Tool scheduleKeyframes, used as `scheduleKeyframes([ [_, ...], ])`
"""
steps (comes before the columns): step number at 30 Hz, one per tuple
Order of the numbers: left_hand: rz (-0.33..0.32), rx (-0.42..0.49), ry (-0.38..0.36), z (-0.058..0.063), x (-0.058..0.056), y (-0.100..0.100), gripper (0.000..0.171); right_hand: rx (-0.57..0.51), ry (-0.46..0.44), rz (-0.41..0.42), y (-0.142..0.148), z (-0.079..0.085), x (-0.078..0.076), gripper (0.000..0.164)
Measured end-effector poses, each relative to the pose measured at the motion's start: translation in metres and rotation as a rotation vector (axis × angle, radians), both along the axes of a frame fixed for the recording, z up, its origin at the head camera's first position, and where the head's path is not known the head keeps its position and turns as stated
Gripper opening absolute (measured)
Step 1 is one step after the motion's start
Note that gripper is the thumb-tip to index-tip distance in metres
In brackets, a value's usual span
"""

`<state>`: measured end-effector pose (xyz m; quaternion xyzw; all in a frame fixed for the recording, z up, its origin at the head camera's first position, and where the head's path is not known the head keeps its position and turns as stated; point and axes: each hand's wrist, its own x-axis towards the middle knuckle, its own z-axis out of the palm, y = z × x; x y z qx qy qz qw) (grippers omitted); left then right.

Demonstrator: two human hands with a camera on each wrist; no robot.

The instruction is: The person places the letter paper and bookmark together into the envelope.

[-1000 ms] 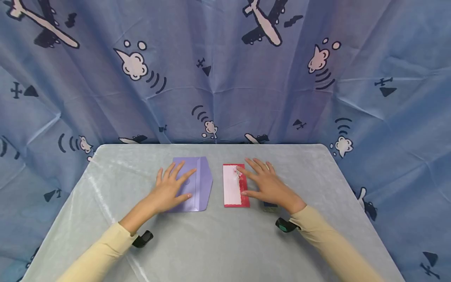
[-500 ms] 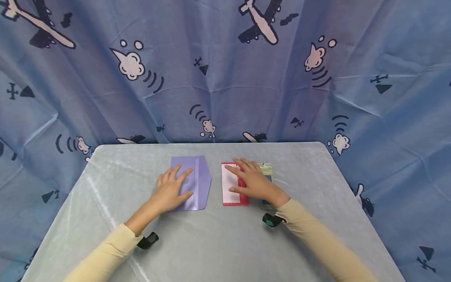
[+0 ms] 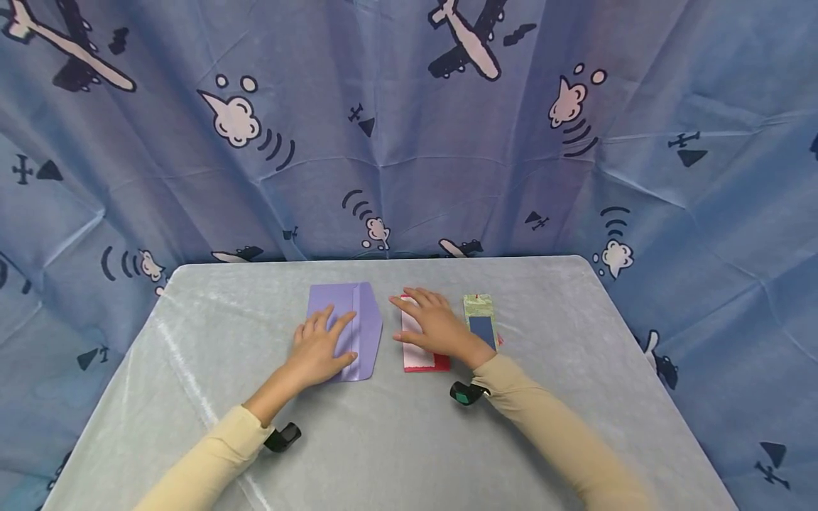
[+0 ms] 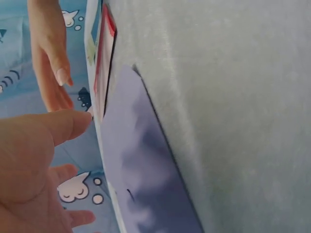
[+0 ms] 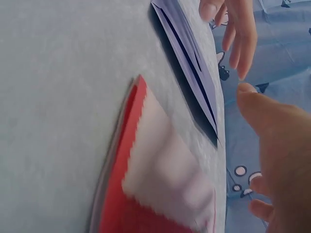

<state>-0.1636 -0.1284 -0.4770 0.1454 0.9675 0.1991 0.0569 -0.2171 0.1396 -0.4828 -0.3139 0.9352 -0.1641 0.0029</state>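
A purple envelope (image 3: 366,326) with its flap unfolded to the right lies on the table, left of centre. My left hand (image 3: 317,355) is over it with fingers spread, and the left wrist view shows a gap between palm and paper. To its right lies a red and white greeting card (image 3: 418,358). My right hand (image 3: 437,330) hovers above this card, fingers spread and holding nothing, covering much of it in the head view. The right wrist view shows the card's scalloped white panel (image 5: 163,160) below the hand.
Right of the greeting card lies a narrow green and dark blue card (image 3: 481,312), partly behind the right wrist, with a bit of red at its edge. The grey cloth-covered table (image 3: 383,447) ends at a blue airplane-print curtain (image 3: 409,128).
My right hand has moved left across the red and white card, uncovering the green and blue card. My left hand has shifted slightly right over the envelope. The papers stay in place.
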Motion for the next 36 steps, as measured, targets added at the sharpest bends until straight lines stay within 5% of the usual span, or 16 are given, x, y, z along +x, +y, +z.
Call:
scheduleKeyframes([
  [21,0.044,-0.002,0.001,-0.026,-0.010,0.002,0.077,0.071,-0.043,0.001,-0.047,-0.021,-0.018,0.073],
  [36,0.043,-0.031,0.006,-0.027,-0.010,0.001,0.080,0.102,-0.026,-0.006,-0.064,-0.026,-0.026,0.074],
])
